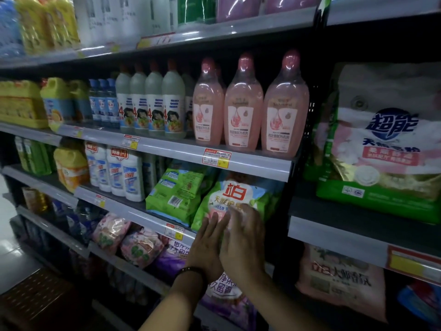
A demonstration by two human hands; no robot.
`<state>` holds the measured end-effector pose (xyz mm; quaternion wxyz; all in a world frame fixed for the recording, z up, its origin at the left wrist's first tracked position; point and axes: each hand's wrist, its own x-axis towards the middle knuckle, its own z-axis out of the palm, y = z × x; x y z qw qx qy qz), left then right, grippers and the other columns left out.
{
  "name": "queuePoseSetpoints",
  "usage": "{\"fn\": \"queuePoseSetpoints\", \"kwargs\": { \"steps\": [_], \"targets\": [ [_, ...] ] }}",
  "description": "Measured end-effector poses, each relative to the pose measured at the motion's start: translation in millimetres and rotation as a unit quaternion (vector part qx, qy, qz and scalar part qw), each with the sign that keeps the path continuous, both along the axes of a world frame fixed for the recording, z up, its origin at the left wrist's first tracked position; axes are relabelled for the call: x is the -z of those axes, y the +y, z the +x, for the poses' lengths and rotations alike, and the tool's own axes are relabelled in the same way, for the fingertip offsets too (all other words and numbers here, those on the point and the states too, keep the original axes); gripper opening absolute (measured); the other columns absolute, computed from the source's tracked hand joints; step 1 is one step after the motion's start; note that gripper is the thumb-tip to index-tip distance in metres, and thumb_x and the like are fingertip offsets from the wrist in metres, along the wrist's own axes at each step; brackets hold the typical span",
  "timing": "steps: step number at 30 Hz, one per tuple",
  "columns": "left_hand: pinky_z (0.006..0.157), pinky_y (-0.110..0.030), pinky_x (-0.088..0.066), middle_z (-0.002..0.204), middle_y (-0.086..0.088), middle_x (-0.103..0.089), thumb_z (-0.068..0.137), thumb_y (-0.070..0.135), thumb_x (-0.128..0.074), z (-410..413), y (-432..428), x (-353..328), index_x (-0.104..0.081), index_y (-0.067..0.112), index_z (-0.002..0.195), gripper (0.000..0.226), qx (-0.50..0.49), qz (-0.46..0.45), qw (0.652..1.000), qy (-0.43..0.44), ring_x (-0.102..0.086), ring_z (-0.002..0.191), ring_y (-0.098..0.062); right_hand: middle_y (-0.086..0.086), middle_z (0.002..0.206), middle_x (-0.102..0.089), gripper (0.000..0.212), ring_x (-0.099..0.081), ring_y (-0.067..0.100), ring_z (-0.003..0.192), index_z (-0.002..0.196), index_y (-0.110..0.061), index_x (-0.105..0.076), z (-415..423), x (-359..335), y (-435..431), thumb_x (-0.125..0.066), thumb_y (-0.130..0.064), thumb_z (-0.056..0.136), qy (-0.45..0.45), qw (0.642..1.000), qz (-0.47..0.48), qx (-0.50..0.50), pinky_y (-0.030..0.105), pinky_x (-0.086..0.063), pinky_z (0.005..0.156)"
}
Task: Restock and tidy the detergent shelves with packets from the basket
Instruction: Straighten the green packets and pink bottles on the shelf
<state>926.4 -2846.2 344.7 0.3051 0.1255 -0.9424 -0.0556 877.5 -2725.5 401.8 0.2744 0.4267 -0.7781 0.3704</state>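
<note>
While flat, L-grip (pixel 206 247) & R-grip (pixel 243 240) press pkt (pixel 238 191).

Left hand (pixel 205 247) and right hand (pixel 243 242) reach forward side by side; fingers (pixel 213 223) straight, palms flat.
</note>
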Motion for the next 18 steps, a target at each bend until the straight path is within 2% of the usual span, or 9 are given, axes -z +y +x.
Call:
{"fn": "queuePoseSetpoints", "kwargs": {
  "steps": [2, 4, 5, 7, 9, 11, 14, 16, 18],
  "targets": [
    [0.123, -0.04, -0.026, 0.167, 0.001, -0.033, 0.096, 0.023, -0.054, 7, -3, -7, -0.034, 0.027, 0.16, 0.066, 0.01, 0.119, 0.992, 0.043, -0.032, 0.155, -0.031, 0.017, 0.162, -0.042, 0.057, -0.036, 0.039, 0.152, 0.145, -0.018, -0.061, 1, 0, -4, -0.049, -0.026, 0.09, 0.059, 0.993, 0.102, -0.018, 0.054, -0.031, 0.124],
    [0.113, -0.028, -0.041, 0.155, 0.004, -0.053, 0.093, 0.014, -0.059, 21, -1, -24, -0.052, 0.041, 0.148, 0.062, -0.031, 0.266, 0.962, 0.061, -0.05, 0.145, -0.023, 0.018, 0.176, -0.015, 0.068, -0.008, 0.037, 0.164, 0.162, -0.019, -0.04, -11, -13, -5, -0.047, -0.036, 0.096, 0.028, 0.971, 0.237, -0.017, 0.057, -0.01, 0.131],
    [0.103, -0.026, -0.048, 0.141, 0.004, -0.066, 0.089, 0.009, -0.06, 26, -4, -29, -0.063, 0.04, 0.136, 0.057, -0.058, 0.291, 0.95, 0.095, -0.062, 0.131, -0.021, 0.014, 0.178, 0.002, 0.077, 0.007, 0.033, 0.164, 0.168, -0.024, -0.023, -21, -18, -5, -0.052, -0.037, 0.098, 0.015, 0.95, 0.313, -0.023, 0.057, 0.0, 0.131],
    [0.09, -0.033, -0.055, 0.117, -0.001, -0.076, 0.084, -0.003, -0.062, 32, -13, -41, -0.073, 0.026, 0.119, 0.047, -0.111, 0.218, 0.952, 0.183, -0.071, 0.108, -0.024, 0.008, 0.176, 0.019, 0.094, 0.018, 0.03, 0.163, 0.17, -0.032, -0.004, -39, -26, -5, -0.063, -0.033, 0.096, -0.008, 0.915, 0.403, -0.03, 0.054, 0.009, 0.131],
    [0.087, -0.042, -0.054, 0.115, -0.008, -0.068, 0.077, -0.002, -0.066, 35, -25, -52, -0.067, 0.018, 0.116, 0.044, -0.145, 0.14, 0.951, 0.233, -0.065, 0.105, -0.034, 0.006, 0.176, 0.021, 0.095, 0.018, 0.028, 0.163, 0.169, -0.035, -0.003, -45, -35, -11, -0.064, -0.036, 0.096, -0.037, 0.906, 0.42, -0.027, 0.051, 0.01, 0.131],
    [0.097, -0.051, -0.049, 0.127, -0.015, -0.06, 0.077, 0.014, -0.073, 28, -40, -60, -0.061, 0.016, 0.129, 0.053, -0.204, 0.101, 0.955, 0.19, -0.056, 0.117, -0.043, 0.006, 0.176, 0.02, 0.094, 0.016, 0.029, 0.163, 0.169, -0.037, -0.005, -45, -40, -19, -0.063, -0.04, 0.095, -0.054, 0.902, 0.427, -0.024, 0.052, 0.008, 0.131],
    [0.126, -0.056, -0.023, 0.164, -0.022, -0.033, 0.088, 0.056, -0.068, 11, -64, -59, -0.033, 0.022, 0.159, 0.087, -0.284, 0.129, 0.949, 0.058, -0.023, 0.154, -0.044, 0.008, 0.175, 0.024, 0.101, 0.019, 0.031, 0.163, 0.169, -0.037, -0.001, -42, -36, -23, -0.066, -0.044, 0.091, -0.042, 0.901, 0.432, -0.005, 0.054, 0.008, 0.131],
    [0.129, -0.058, -0.009, 0.173, -0.018, -0.007, 0.09, 0.073, -0.053, -1, -78, -58, -0.011, 0.031, 0.165, 0.096, -0.312, 0.154, 0.938, 0.009, 0.001, 0.159, -0.044, 0.009, 0.174, 0.028, 0.111, 0.022, 0.032, 0.162, 0.168, -0.036, 0.005, -41, -32, -22, -0.069, -0.051, 0.087, -0.036, 0.898, 0.437, -0.004, 0.056, 0.01, 0.13],
    [0.127, -0.061, -0.004, 0.174, -0.019, 0.004, 0.09, 0.079, -0.045, -11, -84, -58, -0.004, 0.035, 0.165, 0.097, -0.33, 0.18, 0.927, 0.001, 0.012, 0.157, -0.05, 0.01, 0.172, 0.031, 0.119, 0.025, 0.033, 0.16, 0.168, -0.035, 0.009, -41, -30, -22, -0.071, -0.058, 0.083, -0.03, 0.897, 0.441, -0.002, 0.056, 0.012, 0.129]
  ]
}}
